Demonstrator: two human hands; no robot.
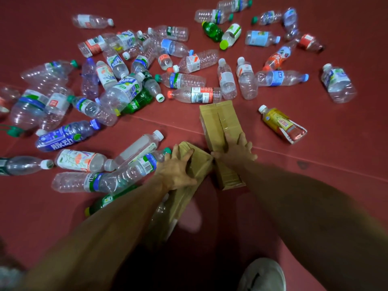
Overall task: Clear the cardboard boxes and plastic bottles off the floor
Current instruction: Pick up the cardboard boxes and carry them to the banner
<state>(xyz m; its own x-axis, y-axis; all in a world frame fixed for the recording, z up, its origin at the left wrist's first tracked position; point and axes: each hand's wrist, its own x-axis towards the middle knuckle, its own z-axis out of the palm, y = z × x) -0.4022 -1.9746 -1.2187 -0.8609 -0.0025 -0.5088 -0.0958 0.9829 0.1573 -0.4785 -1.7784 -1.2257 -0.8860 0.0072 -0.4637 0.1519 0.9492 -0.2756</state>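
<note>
Risks first. Two boxes are being handled at once, one per hand, and they meet corner to corner between the hands. If both are lifted together, one could knock the other loose. The left box [200, 164] sits tight against a clear bottle [134, 171] whose cap is just beside the fingers. Swinging that box left would likely roll the bottle deeper into the pile. The bottles [123, 91] lie all over the floor [315, 185], thickest on the left, with a yellow bottle [283, 124] apart on the right. A step forward from the shoe [262, 276] could land on one and skid.

Left hand [178, 169]: the fingers are curled over the top edge of the left box with the thumb on its face, clamped on. The lower end of this box is blurred, so it's possibly tilted up off the floor, but it's hard to say.

Right hand [235, 152]: the fingers are spread across the right box [218, 120] and the thumb is hooked on its near edge, pinching the cardboard. The grip is wide but closed on the box. This box is long and taped along its seam, and it lies flat on the floor pointing away from the person.

Task state: both boxes are in hand near the person's feet. None of the bottles is being held, so most of the clearing is probably still to do.
</note>
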